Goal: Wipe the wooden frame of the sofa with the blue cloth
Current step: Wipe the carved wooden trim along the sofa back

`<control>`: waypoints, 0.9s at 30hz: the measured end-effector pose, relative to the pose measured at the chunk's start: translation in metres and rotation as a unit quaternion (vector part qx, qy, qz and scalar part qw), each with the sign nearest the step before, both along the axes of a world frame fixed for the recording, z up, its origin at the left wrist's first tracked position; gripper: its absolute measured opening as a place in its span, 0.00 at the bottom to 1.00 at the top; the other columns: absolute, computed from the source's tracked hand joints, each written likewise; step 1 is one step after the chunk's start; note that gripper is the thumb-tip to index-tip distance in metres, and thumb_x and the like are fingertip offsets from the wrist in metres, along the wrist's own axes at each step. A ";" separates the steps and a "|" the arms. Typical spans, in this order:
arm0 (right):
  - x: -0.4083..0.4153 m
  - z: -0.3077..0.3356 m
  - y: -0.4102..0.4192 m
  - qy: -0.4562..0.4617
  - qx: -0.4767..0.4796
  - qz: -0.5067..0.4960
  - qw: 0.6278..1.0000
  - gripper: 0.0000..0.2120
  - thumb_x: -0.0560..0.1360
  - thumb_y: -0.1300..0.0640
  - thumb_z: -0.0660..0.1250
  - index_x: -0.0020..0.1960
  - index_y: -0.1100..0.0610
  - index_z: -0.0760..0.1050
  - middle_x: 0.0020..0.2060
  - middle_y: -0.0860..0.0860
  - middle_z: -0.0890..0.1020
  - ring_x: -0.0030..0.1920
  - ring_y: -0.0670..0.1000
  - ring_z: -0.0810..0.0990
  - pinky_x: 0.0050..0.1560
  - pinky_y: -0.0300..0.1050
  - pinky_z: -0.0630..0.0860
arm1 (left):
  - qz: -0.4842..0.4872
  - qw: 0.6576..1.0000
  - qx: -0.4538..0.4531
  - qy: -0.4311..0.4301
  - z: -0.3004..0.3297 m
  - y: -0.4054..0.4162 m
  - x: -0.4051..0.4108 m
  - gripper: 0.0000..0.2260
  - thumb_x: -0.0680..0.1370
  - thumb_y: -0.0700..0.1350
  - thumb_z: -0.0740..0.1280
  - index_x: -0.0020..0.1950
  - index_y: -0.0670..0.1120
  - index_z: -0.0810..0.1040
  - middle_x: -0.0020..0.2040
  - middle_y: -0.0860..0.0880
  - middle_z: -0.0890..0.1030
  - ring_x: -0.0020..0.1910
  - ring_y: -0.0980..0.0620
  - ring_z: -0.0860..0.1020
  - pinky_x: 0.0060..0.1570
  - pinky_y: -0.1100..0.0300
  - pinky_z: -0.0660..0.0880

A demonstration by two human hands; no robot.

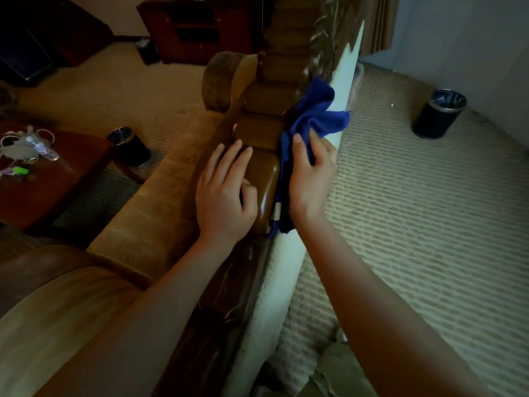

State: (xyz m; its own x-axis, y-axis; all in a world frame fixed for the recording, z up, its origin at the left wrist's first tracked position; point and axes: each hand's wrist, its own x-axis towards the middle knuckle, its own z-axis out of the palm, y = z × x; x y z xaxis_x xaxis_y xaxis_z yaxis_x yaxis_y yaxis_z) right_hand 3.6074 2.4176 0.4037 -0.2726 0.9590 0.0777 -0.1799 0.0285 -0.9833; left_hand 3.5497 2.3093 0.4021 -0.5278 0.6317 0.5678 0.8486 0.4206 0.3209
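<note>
The sofa's carved, glossy brown wooden frame point(267, 130) runs up the middle of the view along the top of the backrest. A bunched blue cloth point(315, 113) is pressed against the frame's rear edge, beside the white back panel point(289, 259). My right hand point(310, 173) grips the cloth from behind, thumb on top. Fingers spread, my left hand point(226, 193) rests flat on the rounded top of the frame, just left of the cloth, holding nothing.
Beige sofa cushions point(160, 196) lie to the left of the frame. A dark wood coffee table point(71, 173) with cables and small items stands at left. Black waste bins sit by the table point(130, 146) and at far right point(439, 114). Patterned carpet point(415, 224) surrounds the sofa.
</note>
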 end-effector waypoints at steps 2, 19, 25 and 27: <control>-0.013 0.008 0.023 -0.013 0.005 -0.018 1.000 0.13 0.79 0.58 0.62 0.61 0.60 0.76 0.53 0.50 0.72 0.48 0.36 0.72 0.52 0.22 0.65 | -0.001 1.000 0.002 0.006 -0.001 -0.001 -0.001 0.24 0.73 0.43 0.53 0.68 0.43 0.73 0.69 0.45 0.72 0.72 0.44 0.65 0.68 0.50 0.62; 0.008 0.005 -0.017 -0.103 0.096 -0.009 0.990 0.06 0.75 0.61 0.64 0.45 0.54 0.79 0.40 0.50 0.71 0.39 0.34 0.70 0.45 0.27 0.65 | -0.073 0.926 0.149 -0.340 0.025 -0.014 -0.011 0.18 0.78 0.39 0.55 0.66 0.45 0.75 0.71 0.50 0.68 0.65 0.66 0.67 0.66 0.68 0.63; 0.024 -0.028 -0.060 -0.142 0.003 -0.015 0.990 0.09 0.76 0.60 0.58 0.44 0.51 0.75 0.44 0.54 0.70 0.41 0.45 0.68 0.48 0.41 0.63 | -0.062 0.848 0.145 -0.506 0.040 -0.033 -0.009 0.16 0.81 0.41 0.54 0.64 0.50 0.76 0.73 0.52 0.66 0.72 0.55 0.63 0.70 0.58 0.60; 0.026 -0.017 -0.063 -0.158 0.029 -0.020 0.987 0.16 0.78 0.59 0.58 0.64 0.55 0.74 0.52 0.51 0.68 0.51 0.45 0.69 0.55 0.35 0.61 | -0.055 0.845 0.140 -0.513 0.044 -0.030 -0.008 0.16 0.81 0.43 0.54 0.65 0.50 0.76 0.72 0.51 0.68 0.71 0.54 0.65 0.70 0.56 0.61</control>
State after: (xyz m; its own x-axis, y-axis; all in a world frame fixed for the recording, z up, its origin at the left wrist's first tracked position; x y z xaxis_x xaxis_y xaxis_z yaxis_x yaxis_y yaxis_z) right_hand 3.6333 2.3546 0.3867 -0.2539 0.9660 0.0492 0.1387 0.0867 -0.9865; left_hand 3.5419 2.2795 0.4459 -0.7804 0.6251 -0.0187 0.0909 0.1431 0.9855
